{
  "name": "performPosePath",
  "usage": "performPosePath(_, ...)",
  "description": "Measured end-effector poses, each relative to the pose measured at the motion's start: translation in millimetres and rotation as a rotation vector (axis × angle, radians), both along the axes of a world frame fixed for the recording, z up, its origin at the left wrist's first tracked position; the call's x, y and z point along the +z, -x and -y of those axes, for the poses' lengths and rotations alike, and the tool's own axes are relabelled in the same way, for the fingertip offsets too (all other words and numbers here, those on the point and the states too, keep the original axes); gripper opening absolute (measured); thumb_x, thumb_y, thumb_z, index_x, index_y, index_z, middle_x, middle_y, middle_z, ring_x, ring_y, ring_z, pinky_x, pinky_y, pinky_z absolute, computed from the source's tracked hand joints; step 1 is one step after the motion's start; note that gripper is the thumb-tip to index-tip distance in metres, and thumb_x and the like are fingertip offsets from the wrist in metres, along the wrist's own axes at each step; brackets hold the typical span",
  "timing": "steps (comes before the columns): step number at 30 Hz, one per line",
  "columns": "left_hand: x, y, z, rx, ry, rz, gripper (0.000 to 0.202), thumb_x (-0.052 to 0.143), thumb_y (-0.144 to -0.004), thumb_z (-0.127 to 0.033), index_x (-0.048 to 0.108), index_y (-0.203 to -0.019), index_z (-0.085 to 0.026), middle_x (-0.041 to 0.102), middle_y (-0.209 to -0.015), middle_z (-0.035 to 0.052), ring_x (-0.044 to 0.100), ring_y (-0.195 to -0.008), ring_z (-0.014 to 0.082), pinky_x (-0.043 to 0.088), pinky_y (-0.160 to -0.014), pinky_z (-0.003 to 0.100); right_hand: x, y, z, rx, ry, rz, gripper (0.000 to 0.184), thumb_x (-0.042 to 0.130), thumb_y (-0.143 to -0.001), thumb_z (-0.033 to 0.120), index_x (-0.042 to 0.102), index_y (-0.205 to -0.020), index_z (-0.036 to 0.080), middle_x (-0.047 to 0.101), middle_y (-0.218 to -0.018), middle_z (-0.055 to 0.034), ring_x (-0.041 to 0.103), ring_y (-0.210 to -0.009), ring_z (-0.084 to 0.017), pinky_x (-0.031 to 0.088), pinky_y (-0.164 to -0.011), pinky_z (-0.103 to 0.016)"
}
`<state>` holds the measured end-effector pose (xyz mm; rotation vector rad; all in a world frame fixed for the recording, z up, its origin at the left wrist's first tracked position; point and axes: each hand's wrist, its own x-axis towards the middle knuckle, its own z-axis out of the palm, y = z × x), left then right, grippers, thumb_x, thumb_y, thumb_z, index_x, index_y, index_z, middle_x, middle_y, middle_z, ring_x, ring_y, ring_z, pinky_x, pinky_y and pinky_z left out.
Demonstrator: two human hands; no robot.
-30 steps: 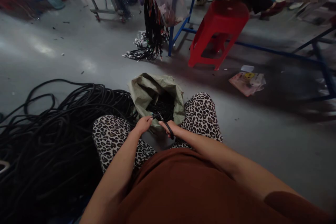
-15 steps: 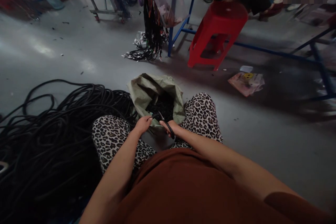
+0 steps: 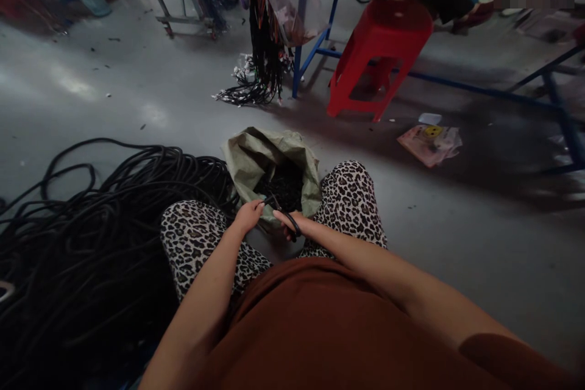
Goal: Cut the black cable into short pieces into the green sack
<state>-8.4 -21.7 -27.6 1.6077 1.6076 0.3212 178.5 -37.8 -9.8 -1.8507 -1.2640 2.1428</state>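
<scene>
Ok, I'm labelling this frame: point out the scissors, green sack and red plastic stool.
Scissors [image 3: 295, 225], head view: black handle.
Green sack [image 3: 239, 166], head view: left wall.
Red plastic stool [image 3: 388, 35], head view: panel below seat.

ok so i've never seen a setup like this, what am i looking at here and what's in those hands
There's no machine: a seated person works with two bare hands, and one camera worn on the head looks forward and down. The right hand holds black-handled scissors. The left hand pinches what looks like a black cord near the blades. Below is an open greenish sack with dark bits inside. On the floor, a pile of black cord lies to the left, and a red stool stands ahead.
</scene>
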Motion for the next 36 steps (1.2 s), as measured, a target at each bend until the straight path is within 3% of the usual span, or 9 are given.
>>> performPosePath(9,3.5,-1,1,-0.032,0.019,0.000,0.030,0.039,-0.086,-0.031,0.064,-0.080,-0.015,0.058,-0.061,0.0001,0.051,-0.056,0.0118,0.041,-0.060,0.023,-5.7,3,0,0.013,-0.003,0.025,0.059,0.048,-0.080,0.067,0.060,-0.078,0.009,0.053,-0.044,-0.0009,0.052,-0.033,-0.014,0.041,-0.032,-0.021)
performPosePath(15,3.7,-1,2,-0.036,0.013,0.006,0.029,0.040,-0.086,-0.031,0.064,-0.083,-0.015,0.058,-0.061,0.0001,0.051,-0.056,0.0121,0.041,-0.059,0.023,3.4,2,-1,0.035,0.000,0.038,0.058,0.049,-0.081,0.066,0.059,-0.079,0.009,0.053,-0.045,-0.0005,0.052,-0.034,-0.013,0.040,-0.033,-0.020)
performPosePath(28,2.9,-1,2,-0.043,0.035,-0.014,0.031,0.040,-0.086,-0.030,0.066,-0.081,-0.015,0.060,-0.063,0.0009,0.053,-0.057,0.0123,0.041,-0.061,0.024,6.3,1,-1,0.045,-0.003,0.056,0.055,0.050,-0.083,0.061,0.063,-0.085,0.007,0.055,-0.048,-0.0016,0.053,-0.036,-0.014,0.043,-0.036,-0.022)
performPosePath(36,2.5,-1,5,-0.028,0.034,0.003,0.030,0.041,-0.086,-0.032,0.066,-0.086,-0.015,0.060,-0.063,0.0007,0.054,-0.057,0.0127,0.042,-0.061,0.024,-1.5,0,-2,0.111,-0.036,0.066,0.056,0.048,-0.085,0.060,0.064,-0.082,0.007,0.057,-0.053,-0.0033,0.053,-0.039,-0.012,0.045,-0.039,-0.020)
